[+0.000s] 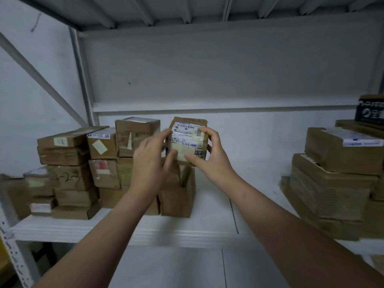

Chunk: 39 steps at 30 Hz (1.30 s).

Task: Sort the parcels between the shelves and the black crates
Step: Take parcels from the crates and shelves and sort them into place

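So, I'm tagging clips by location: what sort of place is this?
Probably a parcel depot or stockroom: white metal shelves hold stacks of taped cardboard parcels, and the parcel held by the left hand and right hand bears a barcoded shipping label.

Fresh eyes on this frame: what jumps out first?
First is the small brown cardboard parcel with a white barcode label, held at centre frame between the left hand and the right hand, in front of the white metal shelf. Next are the brown cardboard boxes on that shelf: a tall cluster of stacks on its left and a broader pile at its right end.
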Motion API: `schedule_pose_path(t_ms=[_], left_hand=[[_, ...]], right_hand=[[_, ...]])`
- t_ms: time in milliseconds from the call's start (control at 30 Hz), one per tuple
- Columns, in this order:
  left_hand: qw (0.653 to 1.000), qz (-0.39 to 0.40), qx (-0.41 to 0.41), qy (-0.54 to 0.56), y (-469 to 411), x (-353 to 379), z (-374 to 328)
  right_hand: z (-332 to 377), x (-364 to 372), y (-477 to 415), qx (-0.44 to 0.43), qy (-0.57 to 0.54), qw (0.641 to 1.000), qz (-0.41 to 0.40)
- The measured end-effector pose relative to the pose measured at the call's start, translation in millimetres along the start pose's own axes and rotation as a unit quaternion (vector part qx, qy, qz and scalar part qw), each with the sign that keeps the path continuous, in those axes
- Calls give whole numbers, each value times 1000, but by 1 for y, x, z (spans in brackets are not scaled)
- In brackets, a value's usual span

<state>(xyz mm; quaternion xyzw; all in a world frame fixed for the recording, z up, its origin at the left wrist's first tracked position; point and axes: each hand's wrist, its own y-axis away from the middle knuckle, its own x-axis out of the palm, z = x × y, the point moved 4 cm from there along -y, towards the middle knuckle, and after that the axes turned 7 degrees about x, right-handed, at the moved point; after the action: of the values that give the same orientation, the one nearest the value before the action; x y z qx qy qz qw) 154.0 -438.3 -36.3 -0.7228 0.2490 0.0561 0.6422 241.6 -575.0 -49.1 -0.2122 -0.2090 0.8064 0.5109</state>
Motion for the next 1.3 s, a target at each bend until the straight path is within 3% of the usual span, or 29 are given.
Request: schedule_pose_path(t_ms=[133,300,533,833,1067,1300], left_hand=[[986,46,34,-156,-22,-10,53],[967,139,10,-213,-39,-7,104],[980,113,32,-159,-44,-5,122],[982,89,74,-148,-42,-4,113],[986,64,123,-93,-39,-3,71],[979,106,173,-10,-21,38,1]], right_hand=[[-10,33,-29,13,25,999,-25],[-25,46,-53,25,173,984,-45],[-24,62,-62,-3,262,962,-78],[-22,61,-61,13,294,951,-94],[-8,35,-47,7,313,938,-148],[-7,-29,2,-11,356,915,-189]])
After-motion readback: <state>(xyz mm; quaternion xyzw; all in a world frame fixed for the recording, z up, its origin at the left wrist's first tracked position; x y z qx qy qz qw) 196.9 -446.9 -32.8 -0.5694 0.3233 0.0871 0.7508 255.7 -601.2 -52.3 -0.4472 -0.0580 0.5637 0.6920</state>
